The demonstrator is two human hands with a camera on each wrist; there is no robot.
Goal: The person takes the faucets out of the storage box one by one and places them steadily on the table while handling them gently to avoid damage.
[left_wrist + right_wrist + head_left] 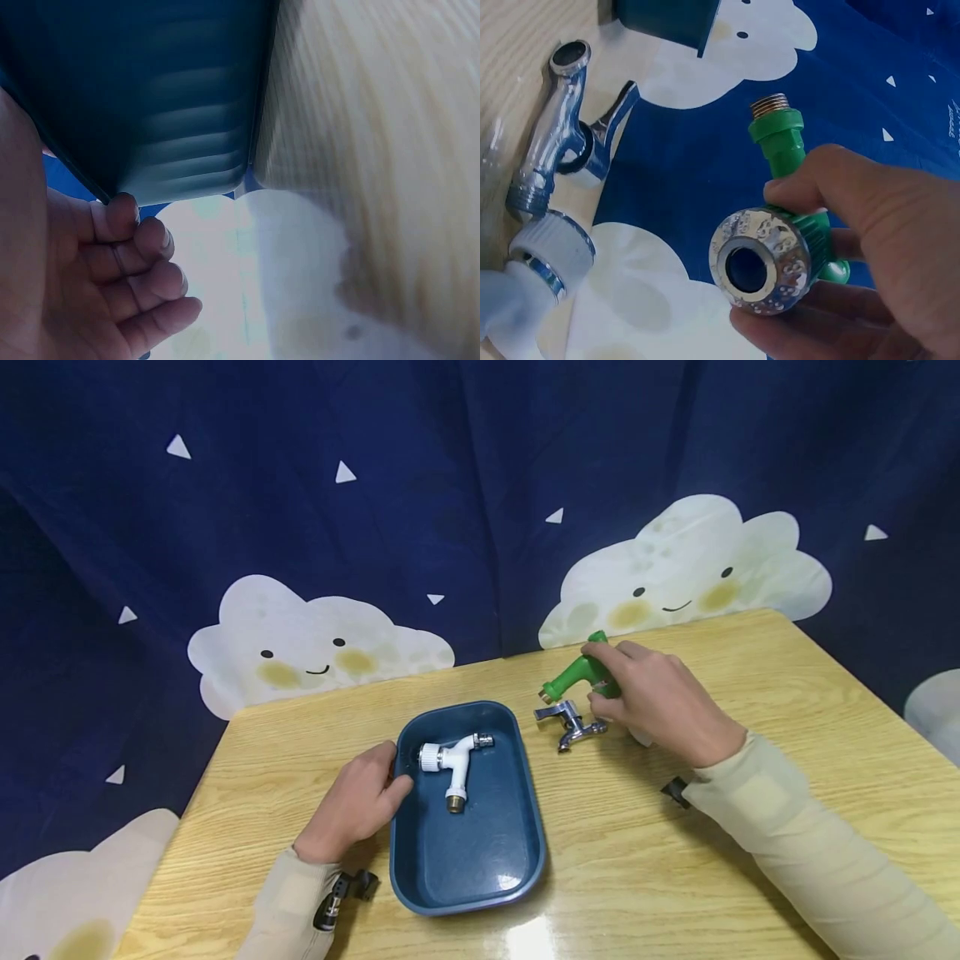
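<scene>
My right hand (660,697) holds a green tap (573,675) above the table, thumb and fingers around its body. Seen from the right wrist, the green tap has a brass threaded end and a round silver-faced knob (787,259). Just below it lies a chrome tap (574,727) with a lever handle. Beside that, a white tap (551,244) is mostly hidden under my right hand in the head view. My left hand (356,797) grips the left rim of a dark blue tray (480,868), thumb over the edge. Inside the tray rests another white tap (456,760) with a brass end.
The pale wooden table (300,747) carries the tray and the taps. Behind it hangs a dark blue curtain (487,510) printed with white clouds and triangles, close along the table's back edge.
</scene>
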